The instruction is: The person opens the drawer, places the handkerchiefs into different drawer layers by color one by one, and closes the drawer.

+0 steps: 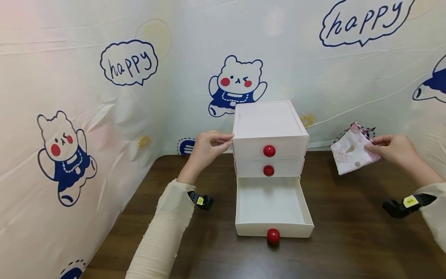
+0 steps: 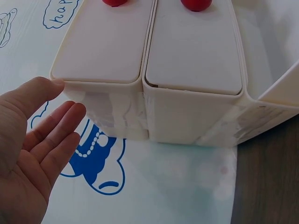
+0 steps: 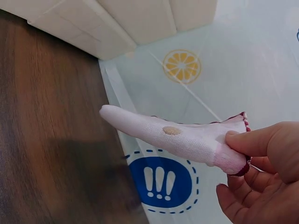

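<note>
A small white drawer cabinet (image 1: 270,118) with red round knobs stands on the table. Its bottom drawer (image 1: 275,229) is pulled out toward me, while the two drawers above are closed. My left hand (image 1: 208,152) touches the upper left front corner of the cabinet with its fingertips. In the left wrist view the thumb (image 2: 39,93) lies at that corner and the other visible fingers stay loosely extended beside the side wall. To the right of the cabinet, my right hand (image 1: 397,151) pinches a folded pink-and-white cloth (image 1: 352,153) with dark red edging, held up by its edge.
The dark brown wooden table (image 1: 352,240) lies under everything. Behind and to the left hangs a pale curtain (image 1: 174,97) printed with bears, lettering and orange slices. The open drawer's red knob (image 1: 273,235) sticks out toward the table's front.
</note>
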Demonstrator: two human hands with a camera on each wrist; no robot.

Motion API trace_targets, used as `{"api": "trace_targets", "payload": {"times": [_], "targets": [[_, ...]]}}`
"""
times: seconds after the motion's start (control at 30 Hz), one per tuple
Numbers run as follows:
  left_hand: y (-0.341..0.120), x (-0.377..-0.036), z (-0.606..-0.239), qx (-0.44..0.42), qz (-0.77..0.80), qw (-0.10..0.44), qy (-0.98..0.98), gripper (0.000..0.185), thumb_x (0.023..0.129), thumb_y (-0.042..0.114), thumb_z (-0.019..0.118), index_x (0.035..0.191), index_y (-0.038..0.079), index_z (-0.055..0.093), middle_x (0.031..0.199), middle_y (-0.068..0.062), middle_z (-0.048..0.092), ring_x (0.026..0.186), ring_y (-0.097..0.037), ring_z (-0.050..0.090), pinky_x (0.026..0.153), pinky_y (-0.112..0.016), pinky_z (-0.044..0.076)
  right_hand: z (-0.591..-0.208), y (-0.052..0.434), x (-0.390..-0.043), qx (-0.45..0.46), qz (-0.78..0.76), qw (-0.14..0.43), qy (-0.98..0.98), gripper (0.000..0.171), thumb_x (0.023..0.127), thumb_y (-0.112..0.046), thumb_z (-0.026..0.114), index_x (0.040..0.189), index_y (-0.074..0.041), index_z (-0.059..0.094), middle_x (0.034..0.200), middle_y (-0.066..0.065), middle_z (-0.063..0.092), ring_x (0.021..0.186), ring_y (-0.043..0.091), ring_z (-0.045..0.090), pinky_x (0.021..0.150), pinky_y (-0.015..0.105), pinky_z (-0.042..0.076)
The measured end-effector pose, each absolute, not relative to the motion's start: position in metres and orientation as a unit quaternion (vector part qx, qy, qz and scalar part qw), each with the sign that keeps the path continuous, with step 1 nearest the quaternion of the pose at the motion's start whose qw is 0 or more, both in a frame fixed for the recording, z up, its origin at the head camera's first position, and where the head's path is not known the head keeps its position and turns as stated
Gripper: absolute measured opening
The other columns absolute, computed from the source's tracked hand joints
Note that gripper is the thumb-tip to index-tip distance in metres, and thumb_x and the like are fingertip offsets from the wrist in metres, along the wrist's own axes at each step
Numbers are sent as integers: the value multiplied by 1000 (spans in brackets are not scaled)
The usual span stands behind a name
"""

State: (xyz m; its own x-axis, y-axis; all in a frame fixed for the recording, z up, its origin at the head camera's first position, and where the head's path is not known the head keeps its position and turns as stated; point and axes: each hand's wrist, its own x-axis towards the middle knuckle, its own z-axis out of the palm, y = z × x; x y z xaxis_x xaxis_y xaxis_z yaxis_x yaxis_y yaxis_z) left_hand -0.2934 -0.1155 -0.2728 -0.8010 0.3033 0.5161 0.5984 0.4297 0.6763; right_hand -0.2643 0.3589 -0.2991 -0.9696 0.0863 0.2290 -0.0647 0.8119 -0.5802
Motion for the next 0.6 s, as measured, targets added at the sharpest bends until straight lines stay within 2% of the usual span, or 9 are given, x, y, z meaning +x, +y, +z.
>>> {"api": "trace_targets", "payload": {"times": [0.2, 0.6], "targets": [[-115, -292, -272, -265, -463, 157, -831, 21, 81, 4, 69, 102, 5, 71, 92, -7, 66, 79, -16, 63, 70, -23, 53, -293, 355, -256, 4, 301, 139, -943, 44, 87, -22, 62, 103, 18, 57, 80, 22, 64, 61, 1, 42, 49, 24, 37], [-116, -292, -274, -264, -468, 156, -829, 22, 82, 5, 68, 103, 6, 70, 93, -6, 66, 80, -15, 63, 71, -24, 53, -285, 347, -239, -2, 281, 168, -945, 45, 87, -27, 63, 102, 15, 58, 85, 27, 62, 64, -1, 43, 50, 19, 36]]}}
